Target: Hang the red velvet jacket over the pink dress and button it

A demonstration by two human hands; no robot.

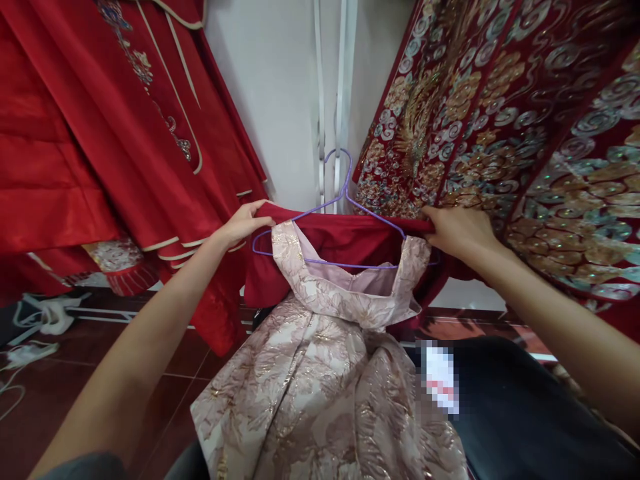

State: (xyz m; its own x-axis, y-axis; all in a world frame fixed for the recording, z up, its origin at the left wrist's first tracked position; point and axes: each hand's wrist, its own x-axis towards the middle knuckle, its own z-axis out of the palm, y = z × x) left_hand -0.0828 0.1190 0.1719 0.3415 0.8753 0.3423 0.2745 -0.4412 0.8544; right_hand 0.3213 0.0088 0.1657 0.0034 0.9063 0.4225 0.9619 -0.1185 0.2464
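Left hand [251,220] and right hand [457,229] are wide apart, each clamped on an end of the red cloth [345,237], its top edge running crosswise between them, just behind the purple hanger [345,192] and brocade dress [325,353].

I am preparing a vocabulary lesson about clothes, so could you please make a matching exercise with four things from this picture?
Column 1
1. hanger
2. dress
3. plain red cloth
4. ornate garment

Column 2
A. stretched between the left hand and the right hand
B. upper right of the picture
C. purple
D. pale pink with gold pattern

Pairs: 1-C; 2-D; 3-A; 4-B
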